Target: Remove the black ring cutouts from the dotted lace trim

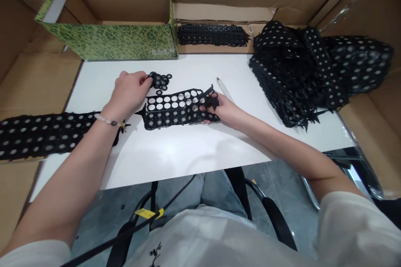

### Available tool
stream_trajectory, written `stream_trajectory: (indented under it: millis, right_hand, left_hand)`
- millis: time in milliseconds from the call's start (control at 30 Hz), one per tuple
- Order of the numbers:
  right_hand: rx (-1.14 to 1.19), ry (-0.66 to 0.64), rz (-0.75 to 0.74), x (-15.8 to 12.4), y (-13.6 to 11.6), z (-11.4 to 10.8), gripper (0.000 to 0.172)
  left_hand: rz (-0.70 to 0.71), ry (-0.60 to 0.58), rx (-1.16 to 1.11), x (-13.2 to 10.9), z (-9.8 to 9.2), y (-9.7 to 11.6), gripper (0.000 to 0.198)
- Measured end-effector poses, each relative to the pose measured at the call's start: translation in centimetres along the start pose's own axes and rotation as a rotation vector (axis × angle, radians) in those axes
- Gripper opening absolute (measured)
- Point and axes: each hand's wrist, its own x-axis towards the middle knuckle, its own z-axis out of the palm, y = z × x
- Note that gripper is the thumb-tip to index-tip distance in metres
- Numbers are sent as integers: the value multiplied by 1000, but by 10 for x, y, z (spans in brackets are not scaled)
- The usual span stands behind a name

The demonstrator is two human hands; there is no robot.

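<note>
Fingertips pinched together, my left hand is at the left edge of a small pile of black rings on the white table. It seems to hold rings from that pile, though the fingers partly hide them. My right hand grips the right end of a black perforated sheet. Upper rows of this sheet show open round holes with white behind; its lower rows still have grey-centred rings in them. Loose black scraps stick up around my right fingers.
A white pen lies behind my right hand. A green patterned box stands at the back left, beside a stack of black strips. Dotted black sheets are heaped at right; another dotted strip extends left under my forearm.
</note>
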Motion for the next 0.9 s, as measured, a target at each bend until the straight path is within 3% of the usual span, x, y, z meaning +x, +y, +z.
stream_trajectory:
  millis: [167, 300, 400, 533, 700, 900]
  right_hand:
    - [-3, 24, 40, 2, 0, 0, 46]
    - [-40, 118, 80, 1, -3, 2, 54]
    - [-28, 130, 48, -2, -6, 3, 60]
    - [-73, 10, -2, -7, -9, 2, 41]
    - [-153, -70, 68, -9, -12, -1, 24]
    - [-54, -20, 24, -7, -9, 0, 26]
  left_hand:
    - [-99, 46, -10, -5, -3, 2, 63]
    - [86, 93, -20, -17, -8, 26, 57]
    - [338, -103, 20, -29, -2, 51, 49]
    - [505, -319, 89, -41, 18, 68, 43]
    - [534, -305, 130, -47, 27, 71, 37]
    - [530, -303, 65, -57, 22, 79, 47]
